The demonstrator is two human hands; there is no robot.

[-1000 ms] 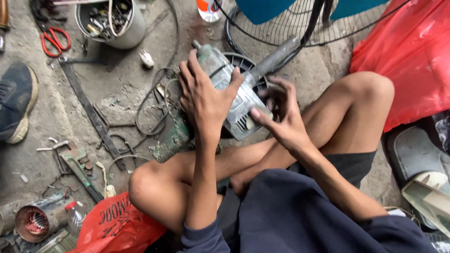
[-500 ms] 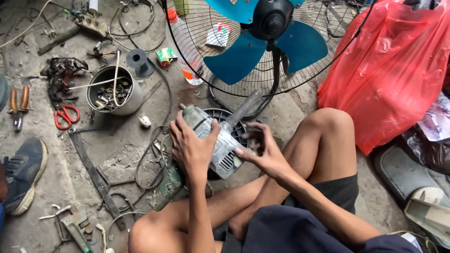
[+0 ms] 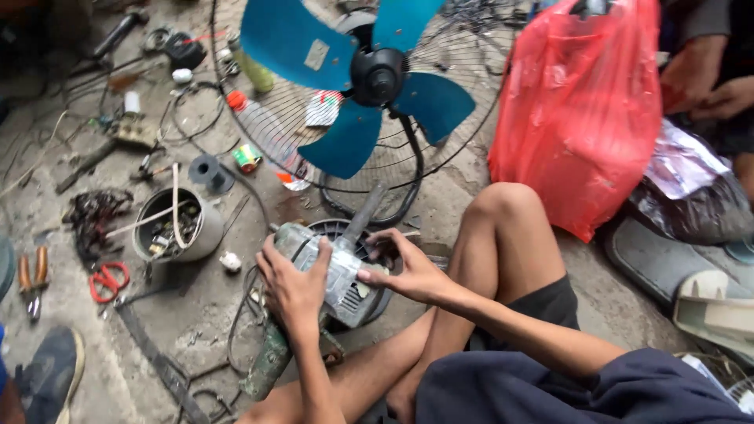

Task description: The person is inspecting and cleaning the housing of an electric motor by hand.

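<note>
Seated on concrete floor (image 3: 487,180), knees drawn up, both hands on a grey motor housing (image 3: 334,271) w/ vent slots, resting on floor between the legs, approx centre of view.

Left hand (image 3: 292,286) laid over near/left end of housing, fingers spread and curled down onto it, palm pressing on top. Right hand (image 3: 408,271) at far/right side, fingers bent and touching housing's edge; can't tell if pinching anything small. Both grasping the one motor, neither clenched into a fist.

Thin shaft (image 3: 363,210) sticking up and away from housing, tilted toward fan. Dark round grille part (image 3: 330,229) partly under housing. Greenish tube-shaped piece (image 3: 267,365) lying just below left hand, near the thigh.

Behind: blue-bladed fan (image 3: 369,86) in wire guard, leaning over floor. Red plastic bag (image 3: 581,110) to right, just beside right knee. Left side: grey tin (image 3: 169,224) full of bits and sticks, red-handled scissors (image 3: 104,280), orange-grip pliers (image 3: 30,279), tangled wire (image 3: 93,212), tape roll (image 3: 247,157), clear bottle w/ red cap (image 3: 263,129). Shoe (image 3: 51,373) bottom left corner. Another person's hand (image 3: 726,98) top right, well apart from motor.
</note>
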